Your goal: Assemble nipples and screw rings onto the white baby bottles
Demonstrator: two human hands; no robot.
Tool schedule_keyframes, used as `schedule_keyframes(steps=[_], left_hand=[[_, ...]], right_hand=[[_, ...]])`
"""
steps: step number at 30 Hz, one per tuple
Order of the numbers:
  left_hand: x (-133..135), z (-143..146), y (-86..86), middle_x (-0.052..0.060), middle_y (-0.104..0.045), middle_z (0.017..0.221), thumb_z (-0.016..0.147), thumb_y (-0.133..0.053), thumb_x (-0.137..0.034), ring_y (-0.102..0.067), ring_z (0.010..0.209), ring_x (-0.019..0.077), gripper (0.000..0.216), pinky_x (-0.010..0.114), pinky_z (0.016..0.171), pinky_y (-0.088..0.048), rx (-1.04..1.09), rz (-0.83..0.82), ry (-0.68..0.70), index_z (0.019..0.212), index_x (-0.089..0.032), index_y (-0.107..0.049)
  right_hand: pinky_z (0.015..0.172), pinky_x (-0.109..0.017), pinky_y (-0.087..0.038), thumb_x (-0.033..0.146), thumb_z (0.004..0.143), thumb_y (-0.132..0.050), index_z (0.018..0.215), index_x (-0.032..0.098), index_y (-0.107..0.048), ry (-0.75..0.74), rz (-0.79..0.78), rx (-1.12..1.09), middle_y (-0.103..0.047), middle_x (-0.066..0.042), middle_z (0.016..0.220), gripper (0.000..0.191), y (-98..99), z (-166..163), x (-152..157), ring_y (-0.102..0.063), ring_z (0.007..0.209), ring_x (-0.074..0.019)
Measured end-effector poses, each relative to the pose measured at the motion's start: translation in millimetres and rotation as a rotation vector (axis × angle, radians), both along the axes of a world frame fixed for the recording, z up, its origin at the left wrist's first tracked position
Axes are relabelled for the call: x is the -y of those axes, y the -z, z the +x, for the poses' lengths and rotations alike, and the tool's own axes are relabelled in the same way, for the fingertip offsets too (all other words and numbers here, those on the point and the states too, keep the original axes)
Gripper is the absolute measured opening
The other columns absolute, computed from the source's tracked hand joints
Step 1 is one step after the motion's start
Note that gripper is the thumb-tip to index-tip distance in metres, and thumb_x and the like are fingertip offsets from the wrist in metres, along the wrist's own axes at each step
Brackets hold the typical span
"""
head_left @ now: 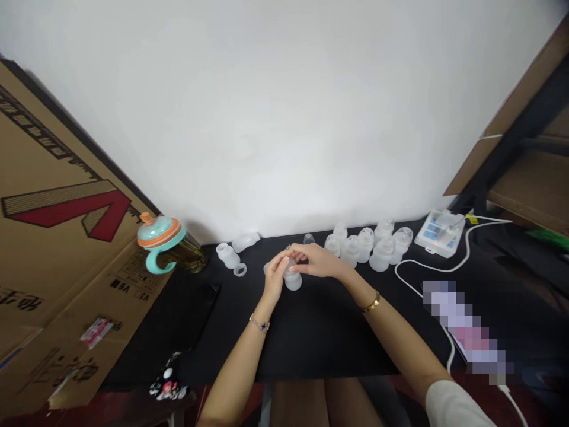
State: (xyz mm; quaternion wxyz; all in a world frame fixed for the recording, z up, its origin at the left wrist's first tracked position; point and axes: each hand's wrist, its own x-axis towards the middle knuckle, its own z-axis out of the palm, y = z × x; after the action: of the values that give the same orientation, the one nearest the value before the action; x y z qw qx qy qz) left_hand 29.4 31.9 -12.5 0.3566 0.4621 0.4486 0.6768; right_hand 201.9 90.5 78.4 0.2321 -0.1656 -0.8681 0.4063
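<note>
Both hands meet at the middle of the black tabletop (320, 332). Left hand (274, 277) is curled around the side of a small translucent bottle (293, 280), which stands upright on the tabletop. Right hand (317, 261) reaches in from the right, its fingers closed over the top of the same bottle; what is under the fingertips cannot be made out.

Surroundings noted:
- cluster of similar bottles (371, 244) stands near the wall, just right of the hands
- loose clear teat (309, 238) sits behind the hands
- two more bottles to the left, one upright (228, 255), one lying down (246, 241), with a clear ring (240, 270) beside them
- sippy cup (157, 237) with orange lid and teal handle at the left edge, against a cardboard box (57, 237)
- white device (440, 233) with a white cable (444, 270) at far right
</note>
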Motion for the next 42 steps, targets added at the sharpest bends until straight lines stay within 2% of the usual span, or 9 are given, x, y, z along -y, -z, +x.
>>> schedule_keyframes(steps=[4, 10, 16, 21, 26, 32, 35, 38, 42], left_hand=[[2, -1, -2.0, 0.012, -0.076, 0.112, 0.083, -0.073, -0.054, -0.069, 0.107, 0.0291, 0.045, 0.039, 0.097, -0.052, 0.094, -0.026, 0.085, 0.106, -0.015, -0.077], [4, 2, -11.7, 0.013, -0.074, 0.109, 0.092, -0.052, -0.068, -0.068, 0.103, 0.0278, 0.062, 0.04, 0.09, -0.052, 0.254, -0.051, 0.25, 0.122, -0.016, -0.068], [5, 2, -14.3, 0.012, -0.072, 0.1, 0.09, -0.055, -0.068, -0.064, 0.087, 0.0204, 0.063, 0.033, 0.082, -0.049, 0.257, -0.061, 0.263, 0.118, -0.014, -0.07], [5, 4, -12.2, 0.011, -0.071, 0.1, 0.089, -0.057, -0.068, -0.063, 0.089, 0.0209, 0.061, 0.033, 0.082, -0.049, 0.247, -0.064, 0.289, 0.117, -0.015, -0.072], [6, 7, -11.8, 0.012, -0.072, 0.101, 0.088, -0.059, -0.067, -0.063, 0.087, 0.0206, 0.059, 0.033, 0.081, -0.049, 0.226, -0.074, 0.259, 0.113, -0.016, -0.073], [5, 8, -9.7, 0.013, -0.072, 0.105, 0.089, -0.061, -0.064, -0.063, 0.083, 0.019, 0.057, 0.032, 0.079, -0.049, 0.136, -0.056, 0.247, 0.115, -0.015, -0.073], [6, 9, -7.4, 0.013, -0.072, 0.106, 0.09, -0.06, -0.062, -0.062, 0.083, 0.0193, 0.055, 0.032, 0.078, -0.049, 0.108, -0.06, 0.264, 0.116, -0.015, -0.073], [6, 9, -5.9, 0.013, -0.072, 0.108, 0.091, -0.06, -0.061, -0.063, 0.084, 0.0195, 0.054, 0.033, 0.079, -0.049, 0.096, -0.07, 0.267, 0.117, -0.015, -0.072], [6, 9, -5.5, 0.014, -0.072, 0.109, 0.092, -0.059, -0.06, -0.063, 0.084, 0.0196, 0.053, 0.033, 0.079, -0.049, 0.085, -0.071, 0.272, 0.117, -0.015, -0.072]], right_hand=[[0.09, -0.034, -0.054, 0.034, 0.084, -0.077, 0.115, 0.022, -0.068, 0.003, -0.193, -0.061, -0.074, -0.004, 0.103, 0.035, -2.7, 4, -4, -0.07, 0.098, -0.021], [0.08, -0.033, -0.056, 0.038, 0.077, -0.081, 0.116, 0.018, -0.071, 0.235, -0.604, -0.159, -0.076, -0.006, 0.093, 0.046, -21.2, 22, -12, -0.071, 0.086, -0.0203], [0.074, -0.032, -0.054, 0.036, 0.073, -0.083, 0.113, 0.016, -0.073, 0.352, -0.599, -0.222, -0.074, -0.003, 0.082, 0.046, -38.0, 42, -13, -0.067, 0.074, -0.0169], [0.077, -0.033, -0.056, 0.041, 0.074, -0.082, 0.107, 0.017, -0.075, 0.451, -0.421, -0.332, -0.075, -0.004, 0.087, 0.041, -41.6, 46, -9, -0.071, 0.082, -0.0204], [0.083, -0.035, -0.058, 0.043, 0.081, -0.076, 0.113, 0.019, -0.073, 0.702, -0.059, -0.463, -0.076, -0.006, 0.098, 0.04, -36.9, 46, -9, -0.072, 0.086, -0.0216], [0.093, -0.043, -0.053, 0.033, 0.086, -0.068, 0.116, 0.019, -0.069, 0.855, 0.35, -0.235, -0.077, -0.011, 0.107, 0.034, -13.8, 42, -27, -0.072, 0.099, -0.0279], [0.105, -0.049, -0.045, 0.028, 0.087, -0.065, 0.115, 0.017, -0.068, 0.869, 0.458, -0.085, -0.077, -0.013, 0.107, 0.03, 2.0, 34, -33, -0.071, 0.1, -0.0289], [0.117, -0.056, -0.028, 0.024, 0.09, -0.06, 0.113, 0.017, -0.068, 0.9, 0.555, 0.039, -0.077, -0.012, 0.105, 0.025, 14.0, 28, -33, -0.069, 0.101, -0.0288], [0.12, -0.061, -0.017, 0.022, 0.092, -0.057, 0.113, 0.018, -0.069, 0.928, 0.656, 0.122, -0.077, -0.01, 0.094, 0.024, 19.0, 27, -30, -0.066, 0.094, -0.0283]])
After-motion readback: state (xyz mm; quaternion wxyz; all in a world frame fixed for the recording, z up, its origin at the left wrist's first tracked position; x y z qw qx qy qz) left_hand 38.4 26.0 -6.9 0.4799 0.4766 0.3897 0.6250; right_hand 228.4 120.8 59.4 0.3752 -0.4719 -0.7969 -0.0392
